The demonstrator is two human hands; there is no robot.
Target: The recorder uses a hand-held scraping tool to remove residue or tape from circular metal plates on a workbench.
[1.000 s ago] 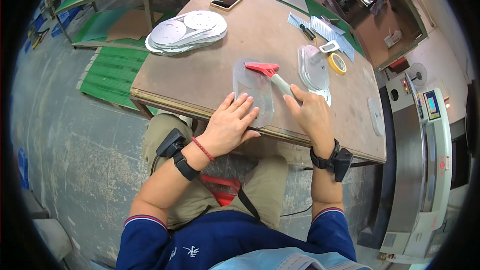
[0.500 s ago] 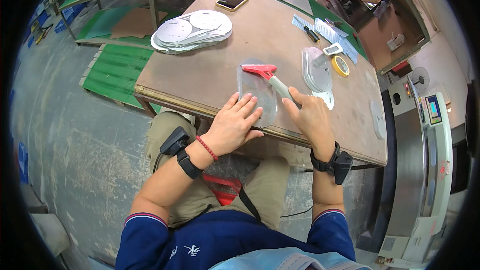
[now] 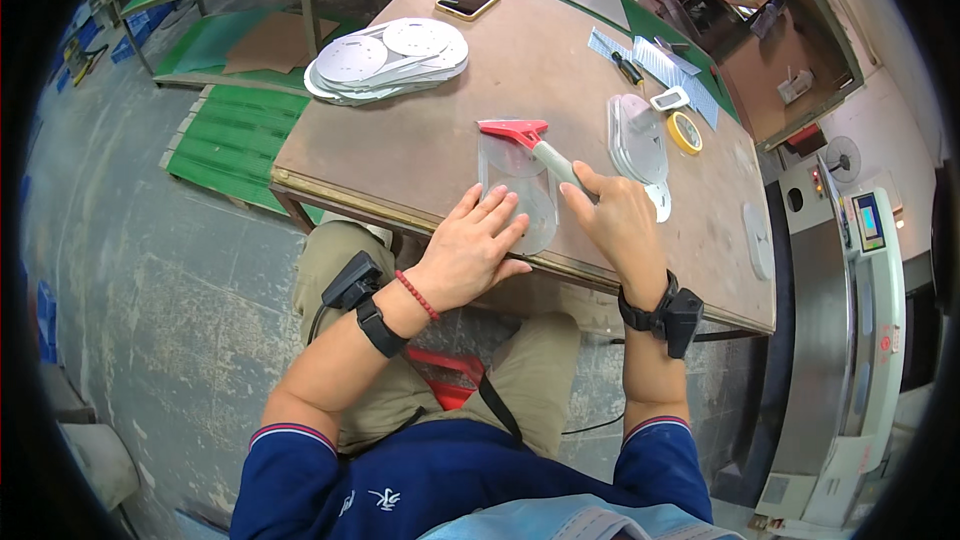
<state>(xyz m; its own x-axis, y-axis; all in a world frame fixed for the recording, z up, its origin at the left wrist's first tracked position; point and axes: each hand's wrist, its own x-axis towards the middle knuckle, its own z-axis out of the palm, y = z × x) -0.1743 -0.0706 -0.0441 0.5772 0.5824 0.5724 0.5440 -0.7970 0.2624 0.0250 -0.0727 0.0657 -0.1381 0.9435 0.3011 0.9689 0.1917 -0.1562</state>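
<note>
Head view shows the clear rounded plate (image 3: 530, 195) lying at the centre of the frame, its near end by the table's (image 3: 400, 155) front edge, probably so that you can reach its whole length. Over its far end sits the red head of your scraper (image 3: 542, 150); whether the blade touches, you can't tell from here. Your right hand (image 3: 622, 222) has its fingers curled round the grey handle, seemingly to steer the angle. Your left hand (image 3: 470, 243) lies palm down, fingers slightly spread on the plate's near part, pinching nothing, likely to stop it sliding. Right of centre rests a stack of clear plates (image 3: 640, 145), beside a yellow tape roll (image 3: 684, 133); upper left, a white plate stack (image 3: 385, 65), both clear of your stroke.
</note>
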